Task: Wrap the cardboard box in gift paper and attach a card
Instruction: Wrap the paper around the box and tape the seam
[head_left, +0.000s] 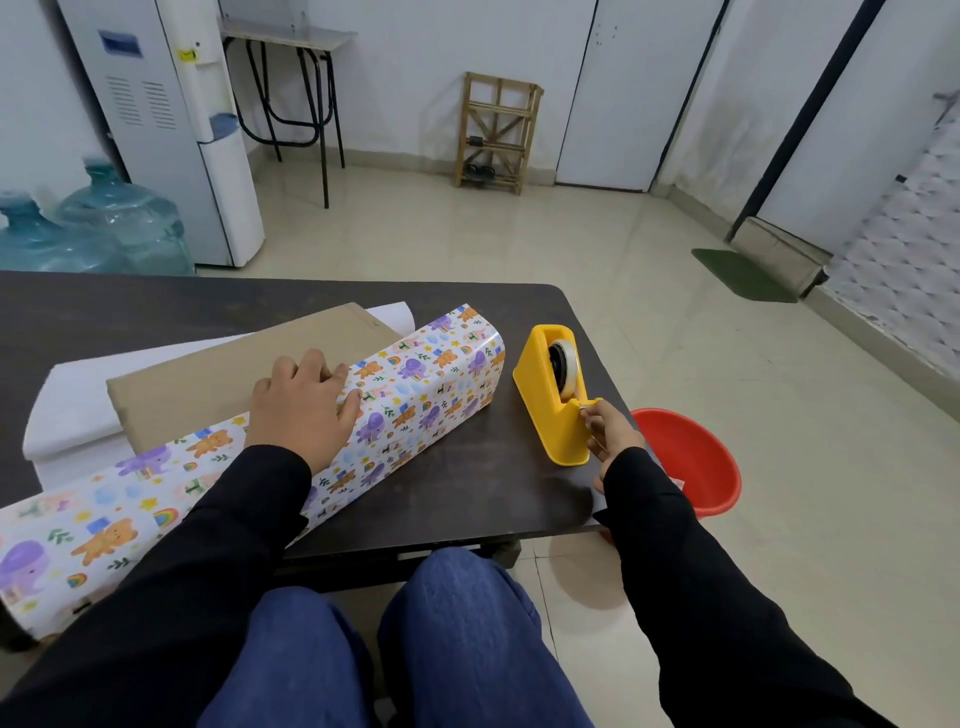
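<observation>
The fingers of the left hand (304, 410) lie close together and nearly flat, their tips pressing the edge of the gift paper (415, 395) down onto the top of the cardboard box (218, 379). The palm rests across the line where the printed paper meets bare cardboard. The thumb and forefinger of the right hand (608, 434) pinch a short strip of tape (584, 409) at the cutting end of the yellow tape dispenser (545, 410); the other fingers curl loosely below it.

The box lies flat near the middle of the dark table (467, 306), long side running from near left to far right. The paper, printed with bears, purple elephants and rainbows, is folded up over the box's near side and onto its top, covering only a strip of it; most of the top is bare. The paper's loose end runs on to the left, off the near edge of the table. The paper's white underside (78, 410) spreads from under the box on its far side.

The dispenser stands just beside the right end of the box, near the table's right edge, with a roll (567, 364) in it. Both arms wear black sleeves. A red basin (691, 457) sits on the floor beside the table, and water bottles (104, 228) stand to the far left.
</observation>
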